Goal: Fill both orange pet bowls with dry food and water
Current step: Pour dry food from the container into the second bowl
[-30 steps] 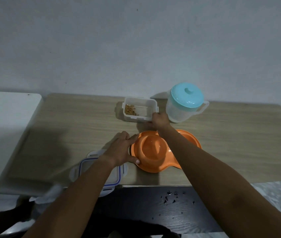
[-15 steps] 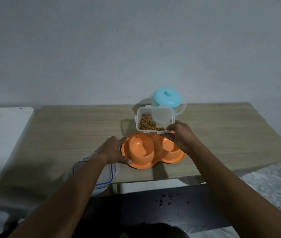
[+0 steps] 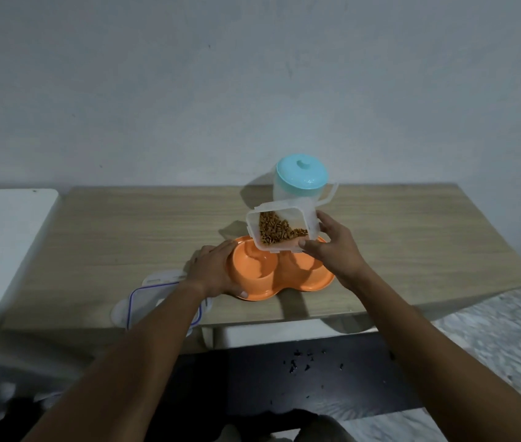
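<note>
An orange double pet bowl [image 3: 284, 280] sits near the front edge of the wooden table [image 3: 144, 231]; both of its wells look empty. My left hand [image 3: 213, 271] grips the bowl's left rim. My right hand [image 3: 332, 247] holds a clear plastic container of brown dry food [image 3: 280, 229], tilted toward me just above the left well, with the kibble piled at its lower side. A clear pitcher with a turquoise lid [image 3: 302, 183] stands behind the container.
The container's clear lid with a blue seal [image 3: 154, 296] lies at the table's front edge, partly under my left forearm. A white surface [image 3: 4, 244] adjoins the table on the left. Dark crumbs [image 3: 304, 362] lie on the black surface below.
My right hand lifted the food container off the table, brought it over the orange bowl and tilted it further. My left hand stayed on the bowl's left rim.
</note>
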A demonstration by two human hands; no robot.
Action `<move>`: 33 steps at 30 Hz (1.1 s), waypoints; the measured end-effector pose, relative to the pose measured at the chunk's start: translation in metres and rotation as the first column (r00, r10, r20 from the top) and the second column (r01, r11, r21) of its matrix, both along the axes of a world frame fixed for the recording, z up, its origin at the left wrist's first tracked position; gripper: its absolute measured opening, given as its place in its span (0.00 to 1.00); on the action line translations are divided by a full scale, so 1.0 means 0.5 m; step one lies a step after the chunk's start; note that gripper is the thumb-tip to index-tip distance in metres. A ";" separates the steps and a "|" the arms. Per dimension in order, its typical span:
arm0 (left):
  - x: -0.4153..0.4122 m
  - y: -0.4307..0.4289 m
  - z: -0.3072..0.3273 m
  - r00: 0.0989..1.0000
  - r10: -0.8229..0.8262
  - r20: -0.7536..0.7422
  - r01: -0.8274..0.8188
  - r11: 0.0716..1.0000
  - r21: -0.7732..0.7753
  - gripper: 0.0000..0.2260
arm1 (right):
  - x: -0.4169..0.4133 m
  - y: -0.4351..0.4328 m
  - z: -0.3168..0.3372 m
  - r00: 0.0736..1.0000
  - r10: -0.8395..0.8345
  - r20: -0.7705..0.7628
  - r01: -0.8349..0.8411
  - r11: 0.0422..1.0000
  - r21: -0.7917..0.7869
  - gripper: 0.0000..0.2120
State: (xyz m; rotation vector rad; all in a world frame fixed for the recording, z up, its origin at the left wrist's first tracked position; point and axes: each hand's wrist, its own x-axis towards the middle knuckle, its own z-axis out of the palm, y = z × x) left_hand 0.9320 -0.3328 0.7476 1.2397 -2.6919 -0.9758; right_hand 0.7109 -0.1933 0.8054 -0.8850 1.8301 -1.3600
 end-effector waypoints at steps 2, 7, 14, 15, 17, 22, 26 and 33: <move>0.000 0.002 0.003 1.000 -0.001 0.017 0.001 1.000 0.013 0.52 | 0.005 0.000 0.002 0.998 0.022 -0.053 -0.022 1.000 0.006 0.32; 0.001 0.003 0.004 0.998 0.020 0.054 -0.023 0.998 0.054 0.53 | 0.013 -0.003 0.007 0.994 0.037 -0.104 -0.035 0.999 0.027 0.35; 0.002 0.003 0.014 0.998 -0.013 0.066 0.009 0.998 0.061 0.52 | 0.022 0.001 0.014 0.982 0.087 -0.166 -0.081 0.996 0.043 0.38; 0.002 0.003 0.015 0.998 -0.015 0.063 0.011 0.998 0.057 0.52 | 0.023 0.002 0.014 0.981 0.098 -0.168 -0.090 0.995 0.051 0.39; 0.001 0.004 0.017 0.998 -0.007 0.065 0.003 0.998 0.065 0.52 | 0.025 0.004 0.016 0.980 0.101 -0.171 -0.095 0.995 0.041 0.38; 0.002 0.004 0.015 0.996 0.006 0.091 -0.011 0.998 0.056 0.52 | 0.030 0.005 0.013 0.972 0.130 -0.197 -0.116 0.990 0.078 0.40; 0.003 0.007 0.016 0.996 0.027 0.088 -0.033 0.997 0.071 0.51 | 0.031 0.007 0.013 0.972 0.124 -0.202 -0.109 0.990 0.086 0.40; 0.006 0.012 0.020 0.996 0.032 0.088 -0.038 0.997 0.063 0.51 | 0.031 0.013 0.016 0.970 0.116 -0.216 -0.100 0.992 0.081 0.39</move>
